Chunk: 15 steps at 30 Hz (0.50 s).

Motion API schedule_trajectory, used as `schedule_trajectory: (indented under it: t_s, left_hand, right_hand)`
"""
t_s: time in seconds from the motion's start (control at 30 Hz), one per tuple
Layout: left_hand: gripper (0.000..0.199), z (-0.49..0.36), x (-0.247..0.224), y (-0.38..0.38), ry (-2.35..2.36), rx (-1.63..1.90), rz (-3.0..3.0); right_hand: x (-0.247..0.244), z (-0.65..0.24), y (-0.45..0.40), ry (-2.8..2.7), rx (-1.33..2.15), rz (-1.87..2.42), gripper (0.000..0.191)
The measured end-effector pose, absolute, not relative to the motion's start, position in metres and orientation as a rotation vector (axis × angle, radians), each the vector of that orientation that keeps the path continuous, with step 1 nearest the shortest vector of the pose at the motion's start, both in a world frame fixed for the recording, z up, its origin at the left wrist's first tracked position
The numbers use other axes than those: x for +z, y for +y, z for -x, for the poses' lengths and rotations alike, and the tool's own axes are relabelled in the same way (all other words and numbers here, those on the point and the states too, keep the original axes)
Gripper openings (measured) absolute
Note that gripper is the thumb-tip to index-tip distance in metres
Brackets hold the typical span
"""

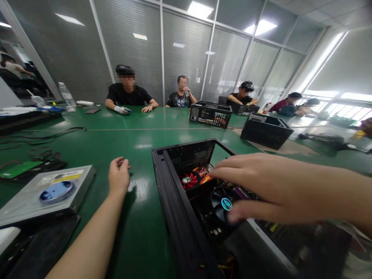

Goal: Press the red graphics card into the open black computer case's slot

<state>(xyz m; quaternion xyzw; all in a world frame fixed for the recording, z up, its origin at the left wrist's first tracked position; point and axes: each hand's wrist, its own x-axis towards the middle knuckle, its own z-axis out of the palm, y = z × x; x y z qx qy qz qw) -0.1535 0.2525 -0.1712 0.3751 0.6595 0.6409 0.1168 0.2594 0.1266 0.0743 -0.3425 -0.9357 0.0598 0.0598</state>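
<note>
A black computer case [177, 193] lies open on the green table, its inside facing up. My right hand [252, 182] is above it, fingers and thumb apart, with nothing held. Beneath the thumb is a black fan [219, 199] with a lit-looking blue centre label; a red fan [190, 180] sits farther back in the case. To the left of the case, my left hand [119, 174] is just over the table, fingers loosely curled and apart, holding nothing visible. The lower right part of the case is partly hidden by my right arm.
On the left, a silver drive [83, 186] carries a round blue disc [57, 192], near a green circuit board [20, 169]. Across the green table [139, 135] sit several people, with other black cases [266, 133] at the right and a bottle [67, 97] far left.
</note>
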Motion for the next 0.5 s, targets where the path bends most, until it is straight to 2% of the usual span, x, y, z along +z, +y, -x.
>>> schedule_trajectory:
  t_s: [0.07, 0.1, 0.2, 0.23, 0.27, 0.37, 0.4, 0.5]
  left_hand:
    - [0.044, 0.154, -0.172, 0.253, 1.939, 1.848, -1.112]
    - [0.043, 0.154, -0.171, 0.253, 1.94, 1.834, -1.116]
    - [0.042, 0.153, -0.168, 0.251, 1.939, 1.791, -1.135]
    - [0.042, 0.153, -0.168, 0.25, 1.941, 1.781, -1.137]
    - [0.042, 0.152, -0.167, 0.25, 1.944, 1.774, -1.136]
    - [0.041, 0.15, -0.167, 0.249, 1.957, 1.758, -1.13]
    - [0.041, 0.15, -0.168, 0.249, 1.961, 1.752, -1.133]
    - [0.043, 0.151, -0.172, 0.251, 1.973, 1.737, -1.159]
  right_hand:
    - [0.062, -0.226, 0.153, -3.082, -0.067, 0.827, 0.04]
    - [0.051, -0.21, 0.164, -3.177, -0.188, 0.747, 0.044]
    - [0.01, -0.178, 0.187, -3.332, -0.442, 0.66, 0.072]
    - [-0.001, -0.172, 0.191, -3.351, -0.476, 0.657, 0.076]
    - [-0.01, -0.169, 0.194, -3.356, -0.489, 0.659, 0.072]
    - [-0.011, -0.172, 0.2, -3.308, -0.462, 0.673, 0.032]
    - [-0.004, -0.176, 0.202, -3.286, -0.447, 0.683, 0.027]
    - [0.034, -0.199, 0.211, -3.237, -0.399, 0.789, 0.029]
